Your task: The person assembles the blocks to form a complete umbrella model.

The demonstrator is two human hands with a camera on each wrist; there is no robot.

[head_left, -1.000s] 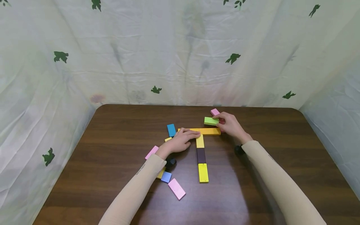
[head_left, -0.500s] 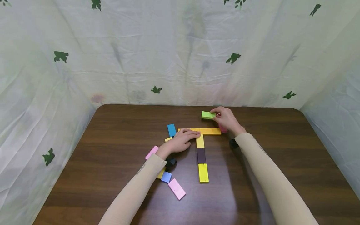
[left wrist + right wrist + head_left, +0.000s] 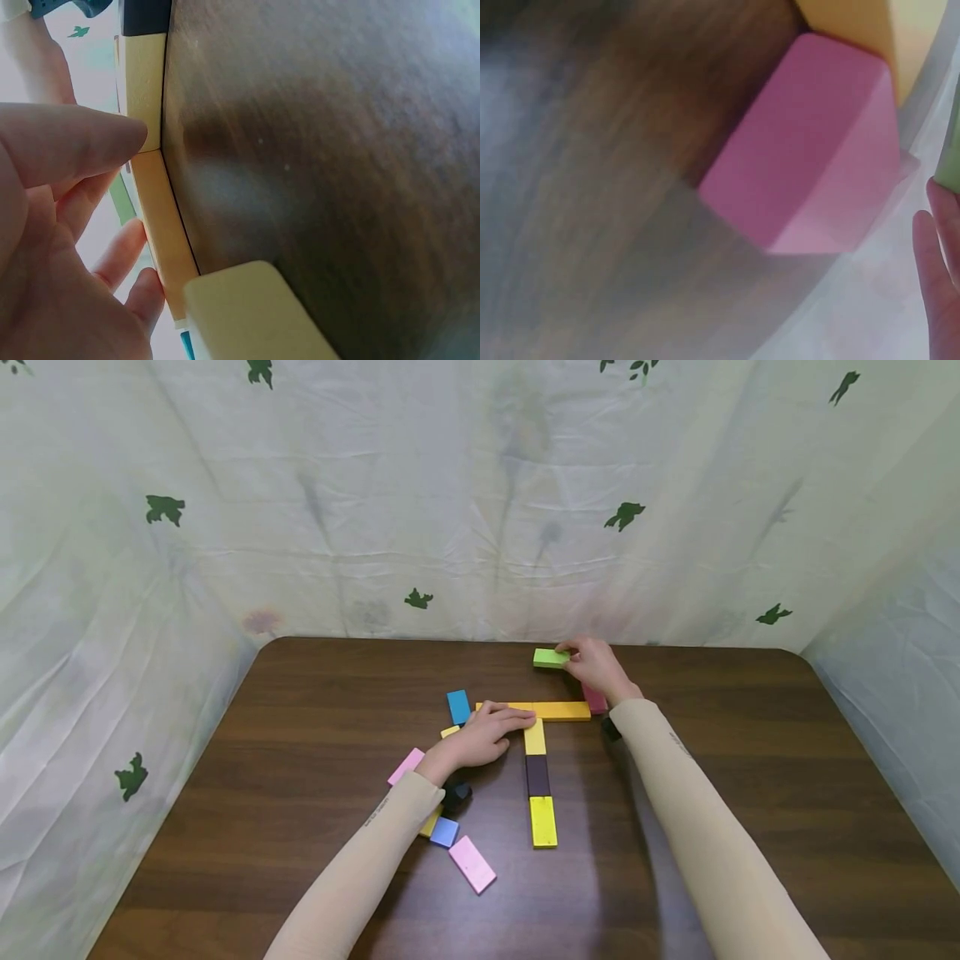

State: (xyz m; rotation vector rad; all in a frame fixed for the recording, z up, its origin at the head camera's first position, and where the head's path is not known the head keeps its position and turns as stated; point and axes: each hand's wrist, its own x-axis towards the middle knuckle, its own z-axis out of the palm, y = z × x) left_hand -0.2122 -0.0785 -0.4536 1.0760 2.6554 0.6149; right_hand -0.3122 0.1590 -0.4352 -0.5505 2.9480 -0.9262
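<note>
Right hand (image 3: 596, 668) pinches the right end of a green block (image 3: 550, 658) between thumb and fingertips. Location of the green block: near the far edge of the bench (image 3: 787, 760), beyond the row of orange blocks (image 3: 562, 711) and apart from it; whether its underside touches the bench cannot be told. Left hand (image 3: 482, 735) lies palm down over the left part of that row, fingers extended and ungripped, the index fingertip at the joint where the row meets a pale yellow block (image 3: 535, 737). Left wrist view shows the thumb at the pale yellow block and fingertips at the orange blocks. From the row, a straight column runs toward the person: pale yellow block, dark block (image 3: 537, 775), bright yellow block (image 3: 543, 822), set end to end. At the right end of the row a red block (image 3: 594, 697) stands against the orange, partly covered by the right wrist. Left of the column, around the left forearm, lie a blue block (image 3: 458, 707), a pink block (image 3: 406, 767), a light blue block (image 3: 444, 832) and, nearest the person, a tilted pale pink block (image 3: 472, 864). Behind the bench hangs a pale cloth (image 3: 480, 510) with green shapes.
</note>
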